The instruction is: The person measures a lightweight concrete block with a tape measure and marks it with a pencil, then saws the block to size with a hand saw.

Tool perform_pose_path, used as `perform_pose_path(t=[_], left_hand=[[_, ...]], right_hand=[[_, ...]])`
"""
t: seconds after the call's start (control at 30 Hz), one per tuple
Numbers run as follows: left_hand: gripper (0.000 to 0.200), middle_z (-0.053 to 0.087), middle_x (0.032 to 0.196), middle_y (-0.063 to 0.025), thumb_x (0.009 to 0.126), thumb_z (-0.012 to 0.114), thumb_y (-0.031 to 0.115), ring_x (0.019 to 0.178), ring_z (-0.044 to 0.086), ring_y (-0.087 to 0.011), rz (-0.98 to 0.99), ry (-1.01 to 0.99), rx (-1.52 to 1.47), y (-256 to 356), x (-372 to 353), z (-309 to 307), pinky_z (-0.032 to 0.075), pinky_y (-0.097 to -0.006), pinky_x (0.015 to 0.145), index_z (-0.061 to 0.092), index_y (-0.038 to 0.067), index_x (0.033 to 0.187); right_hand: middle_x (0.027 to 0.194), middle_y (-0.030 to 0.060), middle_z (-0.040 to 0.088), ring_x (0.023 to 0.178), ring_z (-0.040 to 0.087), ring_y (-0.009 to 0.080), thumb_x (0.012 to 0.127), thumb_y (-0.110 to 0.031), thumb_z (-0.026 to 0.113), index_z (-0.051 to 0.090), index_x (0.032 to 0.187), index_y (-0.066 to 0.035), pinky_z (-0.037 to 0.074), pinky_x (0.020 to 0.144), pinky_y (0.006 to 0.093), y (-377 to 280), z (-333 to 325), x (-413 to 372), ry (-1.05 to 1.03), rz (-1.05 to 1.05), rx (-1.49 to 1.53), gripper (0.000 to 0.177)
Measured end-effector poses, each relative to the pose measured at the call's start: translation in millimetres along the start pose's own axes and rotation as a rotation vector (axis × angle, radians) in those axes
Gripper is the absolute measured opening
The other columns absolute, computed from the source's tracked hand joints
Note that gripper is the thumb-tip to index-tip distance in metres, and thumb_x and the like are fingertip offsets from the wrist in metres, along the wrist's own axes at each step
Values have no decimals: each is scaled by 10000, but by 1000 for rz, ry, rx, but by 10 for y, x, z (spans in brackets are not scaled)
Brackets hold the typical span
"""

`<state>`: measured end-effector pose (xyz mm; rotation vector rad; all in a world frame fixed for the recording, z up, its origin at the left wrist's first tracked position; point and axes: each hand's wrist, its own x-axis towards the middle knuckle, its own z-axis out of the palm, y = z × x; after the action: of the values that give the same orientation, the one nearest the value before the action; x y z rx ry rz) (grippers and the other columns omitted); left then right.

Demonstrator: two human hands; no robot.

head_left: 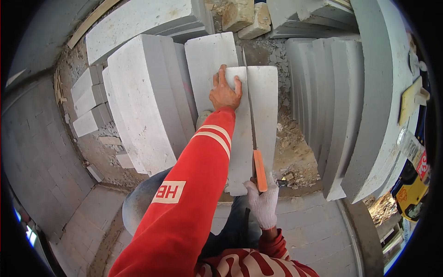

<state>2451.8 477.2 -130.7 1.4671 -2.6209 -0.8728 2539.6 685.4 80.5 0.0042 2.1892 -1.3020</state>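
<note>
My left hand (226, 94), bare below a red sleeve, presses on the upper left part of a pale grey block (239, 134), its fingers spread. A long, narrow saw blade (250, 106) runs lengthwise through a cut in this block, with another strip of block (265, 106) on its right side. Wearing a white knitted glove, my right hand (263, 203) is closed round the saw's orange handle (259, 171) at the near end. Behind the left hand, another pale block (210, 55) lies under or against the sawn one; their exact contact is hidden.
Large blocks (138, 101) lean in a stack on the left, with smaller cut pieces (87, 101) beyond. More blocks (332, 101) stand in a row on the right. Rubble (295, 152) covers the ground between. A yellow object (410, 194) lies at the far right.
</note>
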Motion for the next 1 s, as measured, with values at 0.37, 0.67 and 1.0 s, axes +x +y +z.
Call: perform_pose_path(t=[0.37, 0.67, 1.0], left_hand=[[581, 595, 1382, -192, 970, 553, 425, 1048, 687, -483, 38, -25, -42, 140, 21, -2, 549, -568, 902, 424, 237, 1505], [588, 595, 1399, -198, 968, 558, 426, 1032, 692, -490, 17, -24, -13, 123, 38, -21, 549, -564, 904, 429, 227, 1506], [564, 598, 1394, -187, 976, 551, 414, 1025, 700, -475, 13, -12, 1, 202, 84, -47, 545, -574, 894, 434, 223, 1495]], right_hand=[[810, 168, 694, 631, 628, 255, 899, -74, 731, 556, 1383, 57, 544, 642, 362, 62, 69, 434, -74, 41, -12, 531], [884, 213, 705, 689, 674, 291, 900, -105, 752, 572, 1338, 75, 549, 652, 372, 54, 257, 875, -57, 59, 26, 506], [822, 139, 649, 647, 608, 232, 898, -123, 760, 624, 1249, 31, 535, 643, 345, 508, 15, -102, -100, 86, -47, 407]])
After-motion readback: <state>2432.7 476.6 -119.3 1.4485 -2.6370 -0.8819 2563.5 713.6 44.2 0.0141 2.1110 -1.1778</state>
